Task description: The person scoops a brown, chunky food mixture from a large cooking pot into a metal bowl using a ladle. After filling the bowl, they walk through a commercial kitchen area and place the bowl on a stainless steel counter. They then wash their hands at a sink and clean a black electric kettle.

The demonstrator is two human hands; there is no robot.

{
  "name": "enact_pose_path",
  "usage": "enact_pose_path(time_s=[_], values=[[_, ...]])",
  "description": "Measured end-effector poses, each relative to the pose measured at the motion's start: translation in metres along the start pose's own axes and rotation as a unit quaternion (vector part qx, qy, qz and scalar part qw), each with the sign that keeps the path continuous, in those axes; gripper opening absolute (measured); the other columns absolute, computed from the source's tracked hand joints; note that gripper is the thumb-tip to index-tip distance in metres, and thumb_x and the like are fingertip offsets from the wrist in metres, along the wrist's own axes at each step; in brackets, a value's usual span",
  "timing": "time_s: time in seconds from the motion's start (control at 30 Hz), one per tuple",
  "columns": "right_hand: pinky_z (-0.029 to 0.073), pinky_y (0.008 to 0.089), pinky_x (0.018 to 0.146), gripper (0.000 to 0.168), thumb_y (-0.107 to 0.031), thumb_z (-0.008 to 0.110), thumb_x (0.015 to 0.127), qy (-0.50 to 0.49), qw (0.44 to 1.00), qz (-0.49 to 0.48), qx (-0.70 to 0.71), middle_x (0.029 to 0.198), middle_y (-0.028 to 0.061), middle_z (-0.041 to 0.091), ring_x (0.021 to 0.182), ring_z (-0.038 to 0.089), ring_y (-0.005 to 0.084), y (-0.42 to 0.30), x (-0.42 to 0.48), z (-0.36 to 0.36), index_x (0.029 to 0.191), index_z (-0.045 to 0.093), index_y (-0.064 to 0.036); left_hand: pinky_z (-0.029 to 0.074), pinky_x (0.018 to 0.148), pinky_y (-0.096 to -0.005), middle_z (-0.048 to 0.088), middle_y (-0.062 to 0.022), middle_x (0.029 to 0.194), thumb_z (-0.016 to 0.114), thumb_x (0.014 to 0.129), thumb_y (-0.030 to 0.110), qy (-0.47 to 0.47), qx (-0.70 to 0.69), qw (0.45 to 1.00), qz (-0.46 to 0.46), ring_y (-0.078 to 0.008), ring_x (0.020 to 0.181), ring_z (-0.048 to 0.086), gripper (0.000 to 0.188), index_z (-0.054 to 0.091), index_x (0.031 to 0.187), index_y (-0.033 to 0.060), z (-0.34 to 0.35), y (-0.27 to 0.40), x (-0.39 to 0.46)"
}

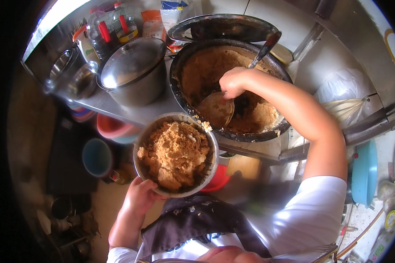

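Observation:
My left hand grips the lower left rim of a round metal bowl, thumb over the edge. Crumbly orange-brown paste is heaped in the bowl above its rim. My right hand reaches into a wide dark pot and is closed around the shaft of a long-handled ladle. Its dark handle end sticks up past the pot's far rim, while the round scoop rests low at the near left side. More paste clings to the pot's walls. Crumbs lie on the near rim.
A lidded metal pot stands left on the steel counter, beside metal bowls and plastic jugs. Behind the dark pot leans a large lid. Plastic basins sit below; a blue basin is at right.

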State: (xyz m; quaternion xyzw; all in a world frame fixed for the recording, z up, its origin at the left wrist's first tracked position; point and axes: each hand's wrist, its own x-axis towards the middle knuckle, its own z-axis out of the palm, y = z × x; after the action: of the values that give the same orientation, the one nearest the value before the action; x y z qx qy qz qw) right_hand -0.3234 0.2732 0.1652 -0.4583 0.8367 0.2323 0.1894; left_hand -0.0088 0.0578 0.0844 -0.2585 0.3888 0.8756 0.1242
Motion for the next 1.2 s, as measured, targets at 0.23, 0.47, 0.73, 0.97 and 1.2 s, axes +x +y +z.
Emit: enact_pose_path(time_s=[0.23, 0.47, 0.73, 0.97, 1.2], values=[[0.039, 0.0384, 0.052, 0.048, -0.048, 0.057, 0.076, -0.020, 0.995, -0.041, 0.085, 0.061, 0.0154, 0.056, 0.054, 0.051, 0.0277, 0.003, -0.024, -0.029, 0.070, 0.062, -0.001, 0.056, 0.064, -0.0407, 0.056, -0.0215, 0.100, 0.038, 0.074, -0.005, -0.012, 0.003, 1.000, 0.012, -0.0327, 0.079, 0.062, 0.039, 0.038, 0.113, -0.0102, 0.005, 0.000, -0.005], [0.037, 0.0376, 0.049, 0.044, -0.042, 0.057, 0.078, 0.029, 0.993, -0.043, 0.104, 0.055, 0.0144, 0.052, 0.051, 0.048, 0.0270, -0.021, -0.062, -0.075, 0.062, 0.060, -0.002, 0.055, 0.066, -0.0431, 0.054, -0.0224, 0.102, 0.038, 0.073, -0.004, -0.030, 0.045, 0.998, 0.026, -0.0354, 0.083, 0.060, 0.041, 0.037, 0.113, -0.0100, 0.003, 0.003, -0.007], [0.045, 0.0370, 0.050, 0.025, -0.027, 0.057, 0.078, 0.368, 0.928, 0.024, -0.055, 0.054, 0.0101, 0.057, 0.052, 0.058, 0.0274, -0.124, -0.116, -0.042, 0.064, 0.058, -0.007, 0.055, 0.066, -0.0433, 0.055, -0.0230, 0.098, 0.040, 0.073, -0.004, -0.048, 0.001, 0.998, 0.047, -0.0359, 0.081, 0.060, 0.034, 0.041, 0.105, -0.0141, 0.006, 0.000, -0.011], [0.042, 0.0385, 0.042, 0.024, -0.026, 0.057, 0.079, 0.470, 0.873, 0.124, -0.043, 0.049, 0.0117, 0.053, 0.046, 0.055, 0.0295, -0.118, -0.129, -0.020, 0.063, 0.052, -0.008, 0.055, 0.068, -0.0428, 0.055, -0.0221, 0.101, 0.039, 0.074, -0.003, -0.068, 0.003, 0.996, 0.053, -0.0354, 0.084, 0.060, 0.035, 0.041, 0.107, -0.0136, 0.003, -0.001, -0.010], [0.041, 0.0356, 0.039, 0.029, -0.022, 0.046, 0.086, 0.503, 0.808, 0.293, -0.095, 0.046, 0.0089, 0.053, 0.041, 0.054, 0.0248, -0.060, -0.088, -0.009, 0.065, 0.056, -0.005, 0.055, 0.067, -0.0418, 0.055, -0.0234, 0.100, 0.039, 0.075, -0.003, -0.079, 0.015, 0.996, 0.039, -0.0351, 0.080, 0.061, 0.036, 0.039, 0.109, -0.0134, 0.000, 0.002, -0.006]])
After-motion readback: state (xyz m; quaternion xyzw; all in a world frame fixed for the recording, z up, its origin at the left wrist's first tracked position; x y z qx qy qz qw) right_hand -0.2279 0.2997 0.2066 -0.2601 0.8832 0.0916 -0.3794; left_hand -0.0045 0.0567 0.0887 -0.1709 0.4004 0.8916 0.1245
